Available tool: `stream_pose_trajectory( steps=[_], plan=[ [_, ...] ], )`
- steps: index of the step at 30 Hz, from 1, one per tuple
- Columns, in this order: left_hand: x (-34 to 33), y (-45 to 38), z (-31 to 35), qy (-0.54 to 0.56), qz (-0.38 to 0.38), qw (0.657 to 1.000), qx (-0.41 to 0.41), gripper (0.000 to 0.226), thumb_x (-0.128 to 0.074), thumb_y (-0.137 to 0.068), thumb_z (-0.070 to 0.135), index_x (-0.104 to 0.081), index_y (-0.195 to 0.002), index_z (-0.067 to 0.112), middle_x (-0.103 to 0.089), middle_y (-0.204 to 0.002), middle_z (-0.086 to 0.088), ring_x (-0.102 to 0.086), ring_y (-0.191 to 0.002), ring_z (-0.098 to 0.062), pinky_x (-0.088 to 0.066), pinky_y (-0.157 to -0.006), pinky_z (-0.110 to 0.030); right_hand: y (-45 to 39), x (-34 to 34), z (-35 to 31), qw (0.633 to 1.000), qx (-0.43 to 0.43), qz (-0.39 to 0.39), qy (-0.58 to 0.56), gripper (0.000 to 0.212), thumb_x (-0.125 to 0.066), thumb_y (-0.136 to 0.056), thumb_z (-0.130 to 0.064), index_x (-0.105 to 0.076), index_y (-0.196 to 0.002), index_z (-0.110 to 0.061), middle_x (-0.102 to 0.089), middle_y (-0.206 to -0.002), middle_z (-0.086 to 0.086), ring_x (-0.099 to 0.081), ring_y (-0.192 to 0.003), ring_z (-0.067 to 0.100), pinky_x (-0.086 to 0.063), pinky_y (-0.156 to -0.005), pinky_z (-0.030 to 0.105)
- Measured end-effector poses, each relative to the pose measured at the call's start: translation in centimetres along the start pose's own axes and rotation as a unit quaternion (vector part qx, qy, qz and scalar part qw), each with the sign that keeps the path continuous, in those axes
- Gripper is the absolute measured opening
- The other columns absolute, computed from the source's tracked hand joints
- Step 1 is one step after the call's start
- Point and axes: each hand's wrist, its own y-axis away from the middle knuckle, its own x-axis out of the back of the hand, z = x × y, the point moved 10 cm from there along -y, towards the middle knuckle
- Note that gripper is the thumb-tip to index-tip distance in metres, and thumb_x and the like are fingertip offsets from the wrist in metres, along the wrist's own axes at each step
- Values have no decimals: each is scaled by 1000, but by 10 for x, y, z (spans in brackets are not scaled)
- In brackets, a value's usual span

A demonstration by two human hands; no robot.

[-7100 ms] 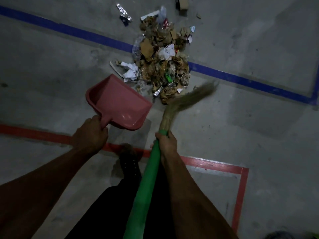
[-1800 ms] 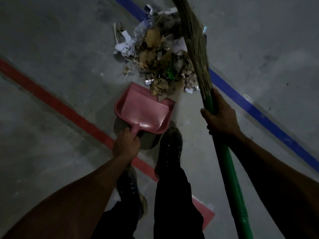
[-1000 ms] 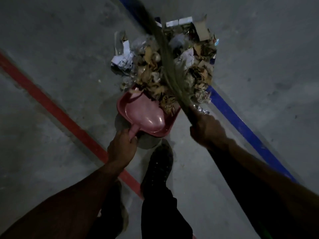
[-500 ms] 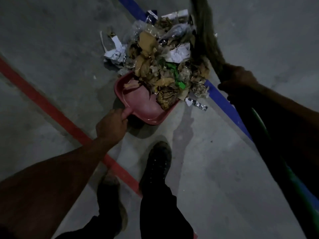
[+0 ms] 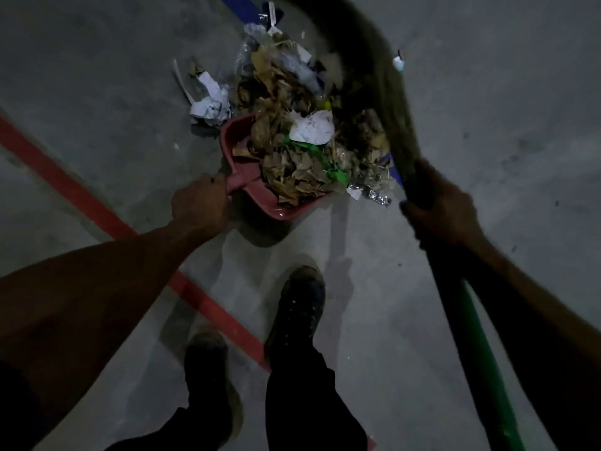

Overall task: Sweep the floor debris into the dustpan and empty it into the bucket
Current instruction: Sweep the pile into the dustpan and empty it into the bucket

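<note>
Debris [image 5: 302,157] enters best if the left grip [image 5: 200,205] clasping the dustpan [image 5: 257,190] handle pins its lip flat while the right grip [image 5: 444,211], clenched round the broom [image 5: 393,115], draws short strokes toward it.

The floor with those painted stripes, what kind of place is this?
Probably a warehouse, workshop or parking area, though I cannot be sure. It has a bare grey concrete floor marked with a red line and a blue line, like zone markings, in dim light.
</note>
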Motion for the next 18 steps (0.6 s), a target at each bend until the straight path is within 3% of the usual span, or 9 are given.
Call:
stream_pose_trajectory(
  steps=[3, 6, 10, 14, 18],
  plan=[
    [-2, -7, -6, -8, -5, 1000, 1, 33, -51, -96, 26, -47, -119, 3, -52, -114, -25, -56, -100, -44, -45, -77, -46, -40, 18, 17, 998, -60, 11, -7, 69, -63, -87, -11, -37, -146, -36, -58, -108, 3, -58, -36, 11, -48, -32, 23],
    [-3, -11, -10, -3, -4, 1000, -9, 34, -52, -95, 26, -47, -118, 3, -53, -112, -25, -55, -99, -44, -45, -75, -46, -44, -2, 29, 996, -75, -36, 22, 72, -64, -84, -9, -38, -146, -35, -63, -112, 5, -67, -55, 28, -56, -44, 37],
    [-8, -15, -9, 4, -9, 1000, -17, 33, -52, -96, 27, -47, -118, 3, -53, -113, -25, -55, -100, -44, -41, -72, -42, 0, -66, 35, 992, -48, -111, 21, 73, -57, -90, -10, -25, -150, -36, -61, -110, 5, -64, -58, 24, -53, -43, 31],
    [-18, -13, -9, 29, -15, 999, -35, 35, -52, -96, 25, -47, -118, -1, -54, -113, -26, -55, -98, -42, -40, -71, -41, 36, -113, 29, 990, -48, -130, 0, 77, -57, -88, -18, -19, -152, -38, -63, -118, 11, -68, -70, 32, -60, -62, 44],
    [-24, -8, -9, 45, -16, 998, -43, 37, -54, -95, 26, -47, -118, -2, -53, -110, -29, -56, -96, -44, -42, -72, -43, 48, -138, 13, 990, -28, -140, -13, 80, -56, -86, -19, -16, -153, -36, -65, -114, 13, -67, -77, 34, -59, -66, 46]
  ],
)
